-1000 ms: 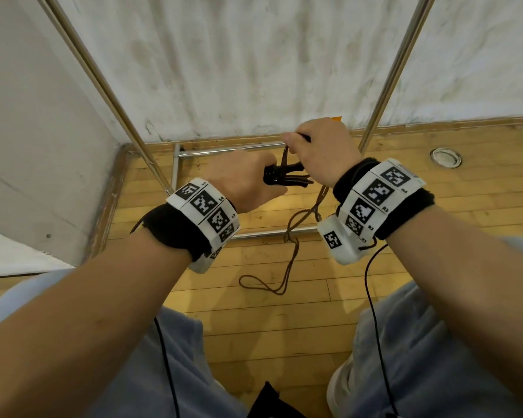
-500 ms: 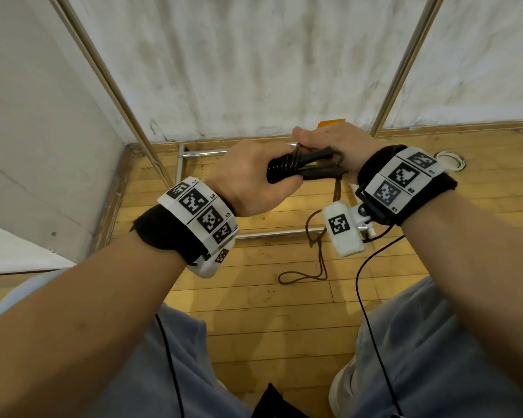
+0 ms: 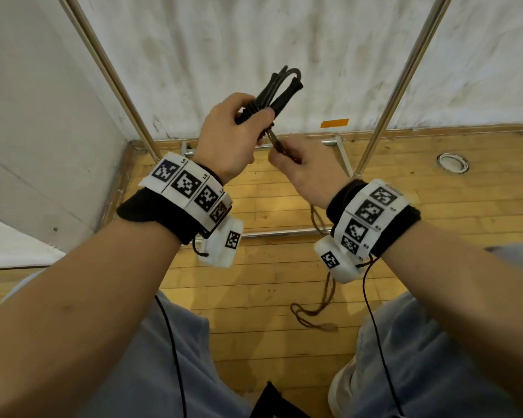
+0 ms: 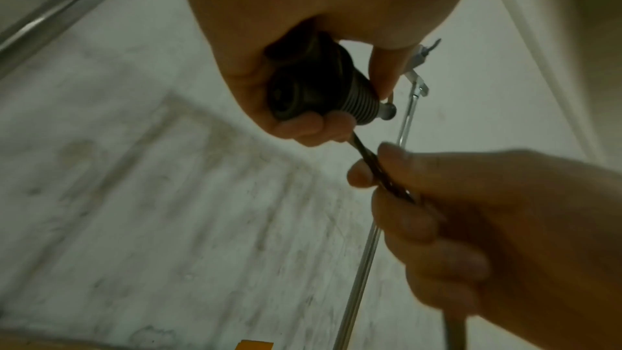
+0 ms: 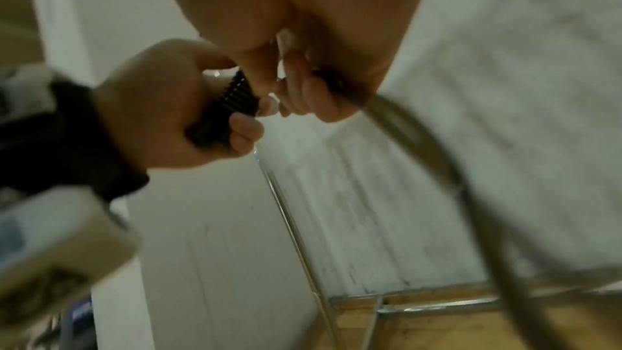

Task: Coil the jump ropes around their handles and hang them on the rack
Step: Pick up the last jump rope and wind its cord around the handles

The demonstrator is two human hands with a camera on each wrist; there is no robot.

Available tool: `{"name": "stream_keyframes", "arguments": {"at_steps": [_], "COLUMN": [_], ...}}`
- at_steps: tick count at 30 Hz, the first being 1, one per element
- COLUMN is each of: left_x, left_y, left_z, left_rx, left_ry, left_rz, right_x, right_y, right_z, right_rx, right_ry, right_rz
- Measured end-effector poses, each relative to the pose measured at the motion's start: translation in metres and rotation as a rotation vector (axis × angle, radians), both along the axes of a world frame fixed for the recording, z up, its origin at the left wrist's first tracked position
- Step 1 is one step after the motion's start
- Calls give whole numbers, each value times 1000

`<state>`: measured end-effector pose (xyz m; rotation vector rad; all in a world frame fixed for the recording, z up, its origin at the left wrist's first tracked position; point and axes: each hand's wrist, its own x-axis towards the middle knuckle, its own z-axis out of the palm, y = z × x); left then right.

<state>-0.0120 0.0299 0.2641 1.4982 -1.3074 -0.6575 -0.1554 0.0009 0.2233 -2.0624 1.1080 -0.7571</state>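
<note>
While my left hand point(image 3: 228, 140) clenches the handles point(image 3: 280, 89), tilted up and away, the rope point(image 3: 277, 143) runs down from them into my right hand's point(image 3: 308, 170) pinch just below.

Handles point(image 3: 255, 111): lower ends hidden inside my left hand point(image 3: 228, 140) | rope point(image 5: 414, 140): blurred in right wrist view | rack point(image 3: 405, 76): top cut off

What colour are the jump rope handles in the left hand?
Black, with ribbed grips. The handles show best in the head view, held in the left hand.
</note>
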Motion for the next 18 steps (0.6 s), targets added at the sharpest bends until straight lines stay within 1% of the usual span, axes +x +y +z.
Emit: {"name": "stream_keyframes", "arguments": {"at_steps": [1, 3, 4, 5, 6, 7, 9, 10, 11, 13, 16, 18], "left_x": [0, -3, -6, -8, -11, -12, -12, -10, -9, -3, 10, 20], "left_y": [0, 1, 2, 3, 4, 4, 4, 4, 3, 2, -2, -6], "left_z": [0, 0, -1, -2, -2, -2, -1, 0, 1, 3, 3, 1], "left_rx": [17, 36, 40, 42, 44, 43, 27, 17, 11, 5, -4, 0], "left_ry": [-2, -21, -34, -46, -53, -53, -48, -55, -65, -78, -139, -244], "left_rz": [-5, -45, -71, -92, -107, -117, -125, -120, -111, -82, -15, 47], "right_x": [0, -2, -2, -3, -2, -1, 1, 1, 1, 1, 2, 3], "right_y": [0, -4, -7, -10, -12, -12, -9, -7, -6, -6, -5, -3], "right_z": [-2, -4, -4, -5, -5, -5, -5, -6, -7, -8, -9, -9], "right_rx": [-50, -76, -55, 2, 98, 216, 437, 503, 535, 564, 578, 500], "right_ry": [82, 211, 261, 271, 226, 136, -66, -126, -161, -208, -294, -242], "right_rz": [-16, -109, -155, -178, -174, -147, -52, 7, 52, 70, 13, -45]}}
